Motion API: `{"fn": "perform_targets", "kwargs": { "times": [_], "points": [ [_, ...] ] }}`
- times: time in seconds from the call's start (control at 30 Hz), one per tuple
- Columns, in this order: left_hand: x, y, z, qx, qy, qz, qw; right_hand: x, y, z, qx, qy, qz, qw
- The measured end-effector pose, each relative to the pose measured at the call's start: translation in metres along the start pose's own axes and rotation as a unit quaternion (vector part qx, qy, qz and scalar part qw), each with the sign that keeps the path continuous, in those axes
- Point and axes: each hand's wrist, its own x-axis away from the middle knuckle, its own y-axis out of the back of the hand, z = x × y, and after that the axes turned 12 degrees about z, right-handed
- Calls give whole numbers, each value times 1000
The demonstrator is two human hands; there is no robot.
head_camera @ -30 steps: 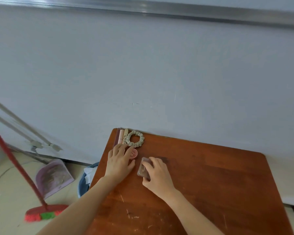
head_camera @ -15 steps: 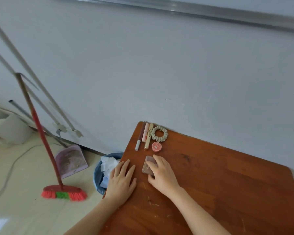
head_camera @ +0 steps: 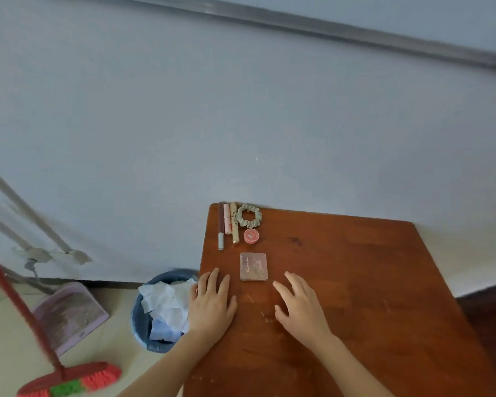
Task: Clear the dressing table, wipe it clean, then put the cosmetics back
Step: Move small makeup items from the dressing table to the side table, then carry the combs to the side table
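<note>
A pale wall [head_camera: 241, 110] is seen behind a brown wooden table [head_camera: 355, 282], whose far edge is set against it. On the floor off the table's left edge, a red broom [head_camera: 69, 382] is stood with its bristled head down. A lilac dustpan [head_camera: 69, 313] is seen between it and a blue bin [head_camera: 138, 322]. The bin is placed just beside the table's left edge and is filled with crumpled white tissues [head_camera: 166, 305].

The left hand [head_camera: 211, 305] is laid palm-down at the table's left edge, its fingers stretched out and kept together, with nothing held. The right hand [head_camera: 301, 308] is placed palm-down nearer the middle, its fingers loosely spread, and nothing is gripped by it either.

Between the two hands and just beyond their fingertips, a square pink palette [head_camera: 253, 266] is laid flat and closed, touched by neither hand.

The other cosmetics are gathered at the far left corner. A pale green scrunchie [head_camera: 257, 222] is set against the far edge. Three slim tubes are lined up side by side to its left: a dark tube [head_camera: 220, 224] nearest the left edge, a pink tube [head_camera: 227, 219], then a beige tube [head_camera: 234, 224]. A small round red pot [head_camera: 251, 235] is placed just below the scrunchie, between it and the palette.
</note>
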Motion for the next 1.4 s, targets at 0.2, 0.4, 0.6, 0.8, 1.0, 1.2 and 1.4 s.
{"fn": "perform_targets", "kwargs": {
  "times": [0.2, 0.4, 0.6, 0.8, 1.0, 1.2, 1.4],
  "points": [
    [15, 7, 23, -38, -213, -29, 976, 68, -24, 41, -119, -255, -63, 957],
    [57, -4, 7, -51, -386, 21, 921, 166, -53, 87, -154, -366, -93, 913],
    [131, -22, -39, -49, -536, 53, 841, 275, -76, 125, -146, -499, -131, 844],
    [241, -46, -71, -76, -662, 92, 740, 401, -117, 193, -133, -601, -181, 767],
    [389, -79, -70, -64, -732, 90, 673, 537, -169, 291, -122, -691, -171, 692],
    [519, -93, -57, -77, -770, 106, 624, 642, -210, 379, -136, -743, -240, 610],
    [583, -93, -77, -78, -801, 110, 584, 702, -223, 413, -140, -761, -263, 577]
  ]
}}
